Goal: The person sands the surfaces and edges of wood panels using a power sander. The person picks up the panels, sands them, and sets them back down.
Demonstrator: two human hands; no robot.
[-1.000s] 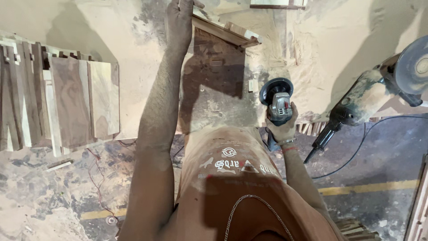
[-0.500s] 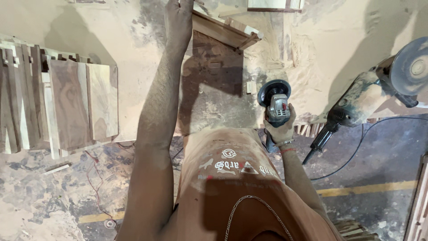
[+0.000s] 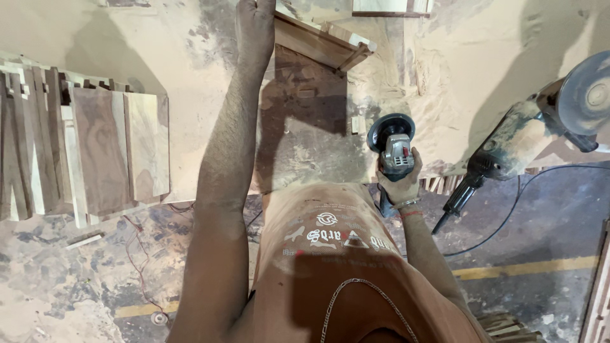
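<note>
- Left hand [image 3: 255, 25] reaches far, fingers curled over a wooden frame [image 3: 321, 44].
- Right hand [image 3: 399, 181] is wrapped tight around an angle grinder [image 3: 393, 147] above the dusty surface [image 3: 190, 63].

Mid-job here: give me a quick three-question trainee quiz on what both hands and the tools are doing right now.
1. True or false: the right hand holds a grinder.
2. What does the left hand touch: A) wooden piece, B) cable, C) plank stack?
3. Where does the second grinder lie?

Key: 1 true. 2 A. 3 On the dusty bench to the right, unheld, its cable trailing down.
</note>
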